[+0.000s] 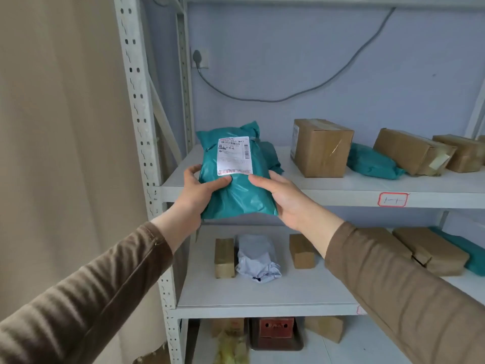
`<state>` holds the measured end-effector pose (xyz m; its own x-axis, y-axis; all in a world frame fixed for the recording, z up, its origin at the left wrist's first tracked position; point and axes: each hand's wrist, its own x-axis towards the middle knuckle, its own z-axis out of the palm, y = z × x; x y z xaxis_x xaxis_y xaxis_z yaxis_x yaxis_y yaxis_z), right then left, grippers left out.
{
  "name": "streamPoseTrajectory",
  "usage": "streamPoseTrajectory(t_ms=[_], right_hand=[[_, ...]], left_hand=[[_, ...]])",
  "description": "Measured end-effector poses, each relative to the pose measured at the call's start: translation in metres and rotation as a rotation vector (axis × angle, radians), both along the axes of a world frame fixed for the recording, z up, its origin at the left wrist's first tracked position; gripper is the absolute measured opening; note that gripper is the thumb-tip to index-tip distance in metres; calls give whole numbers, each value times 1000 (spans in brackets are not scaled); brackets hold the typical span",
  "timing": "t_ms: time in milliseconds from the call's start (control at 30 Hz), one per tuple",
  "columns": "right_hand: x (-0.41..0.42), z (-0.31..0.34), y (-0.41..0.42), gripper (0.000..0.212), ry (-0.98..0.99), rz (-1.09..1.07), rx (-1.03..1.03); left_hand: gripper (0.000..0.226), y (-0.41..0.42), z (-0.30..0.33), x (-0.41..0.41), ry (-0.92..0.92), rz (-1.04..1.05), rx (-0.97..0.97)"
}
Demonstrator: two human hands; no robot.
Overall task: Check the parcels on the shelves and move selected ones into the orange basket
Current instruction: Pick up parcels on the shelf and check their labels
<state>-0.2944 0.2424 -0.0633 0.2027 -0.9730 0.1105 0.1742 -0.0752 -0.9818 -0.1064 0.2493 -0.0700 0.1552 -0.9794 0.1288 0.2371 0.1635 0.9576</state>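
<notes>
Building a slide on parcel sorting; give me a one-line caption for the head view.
Both hands, left and right, hold a teal parcel label-up before the white shelf.

Soft, even daylight, faint shadows, wide-angle bending and blur at edges.

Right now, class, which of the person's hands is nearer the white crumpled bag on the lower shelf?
Left. The left hand is above the white crumpled bag; the right hand is farther right.

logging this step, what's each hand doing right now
Left hand: grips the left edge of the teal plastic mailer bag with the white label.
Right hand: grips the same bag's right edge.
</notes>
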Motion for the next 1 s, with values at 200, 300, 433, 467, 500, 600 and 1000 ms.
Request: streamPoseTrajectory(t_ms=[200, 300, 433, 467, 500, 600, 1000], right_hand=[[58, 7, -83, 54, 114, -38, -39], [80, 14, -127, 43, 117, -93, -39], [107, 12, -184, 71, 168, -108, -51], [111, 9, -196, 70, 178, -112, -52], [115, 6, -207, 64, 186, -115, -53], [121, -3, -231, 62, 234, -121, -33], [45, 39, -244, 37, 341, -445, -385]], left_hand=[[74, -99, 20, 53, -100, 107, 69], [56, -148, 30, 77, -190, 56, 108], [45, -199, 33, 95, -272, 52, 100], [45, -210, 32, 97, -289, 71, 105], [45, -220, 31, 98, -315, 89, 119], [47, -245, 25, 103, -393, 116, 174], [65, -258, 76, 51, -949, 240, -209]])
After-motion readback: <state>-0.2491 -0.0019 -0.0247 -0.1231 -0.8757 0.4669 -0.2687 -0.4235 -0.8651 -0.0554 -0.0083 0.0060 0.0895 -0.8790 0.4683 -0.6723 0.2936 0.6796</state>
